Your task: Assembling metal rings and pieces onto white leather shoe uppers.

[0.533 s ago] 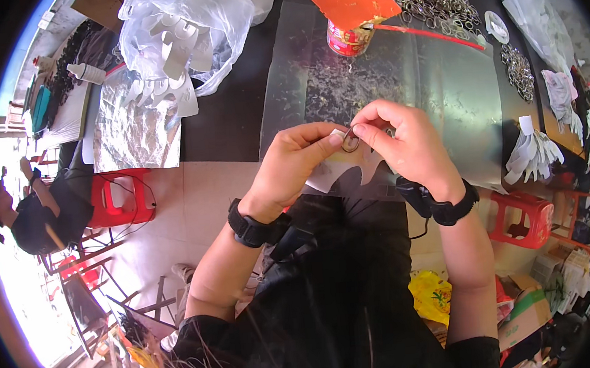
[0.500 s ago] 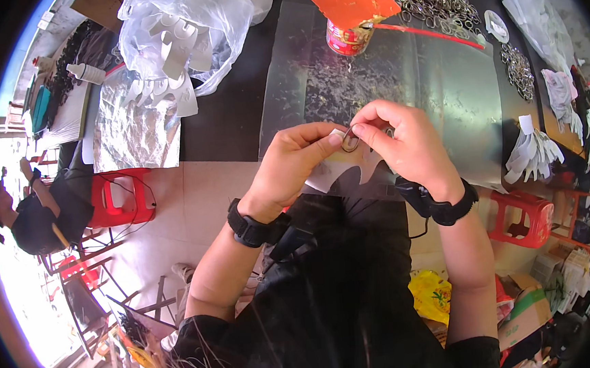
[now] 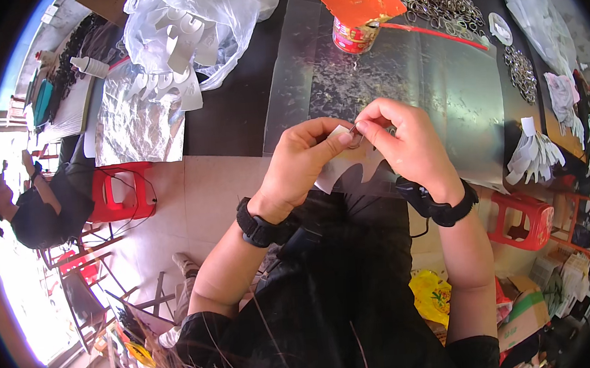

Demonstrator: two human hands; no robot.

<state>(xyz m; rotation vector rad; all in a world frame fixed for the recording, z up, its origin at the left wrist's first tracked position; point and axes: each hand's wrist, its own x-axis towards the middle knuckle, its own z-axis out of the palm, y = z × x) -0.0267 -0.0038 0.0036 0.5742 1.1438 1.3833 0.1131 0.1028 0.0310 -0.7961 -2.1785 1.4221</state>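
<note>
Above the near edge of the clear sheet, my two hands meet at a white cut-out piece with curved notches (image 3: 340,172). My left hand (image 3: 299,162) is closed, its thumb and forefinger pinching the piece's upper edge. Closed in a pinch as well, my right hand (image 3: 407,140) grips a small metal ring (image 3: 356,141) against the piece. Fingertips hide most of the ring, so how it sits on the piece cannot be made out. Both wrists wear black straps.
A red tin (image 3: 354,37) topped by an orange board (image 3: 362,1) stands on the clear sheet (image 3: 467,97). Metal rings (image 3: 436,3) are heaped behind it. White strips (image 3: 534,157) lie at right. Foil (image 3: 137,130) and a plastic bag (image 3: 235,17) lie left. Someone sits far left.
My fingertips have drawn closer together over the ring, which shows less now. The white piece has tilted a little. The whole view has shifted slightly.
</note>
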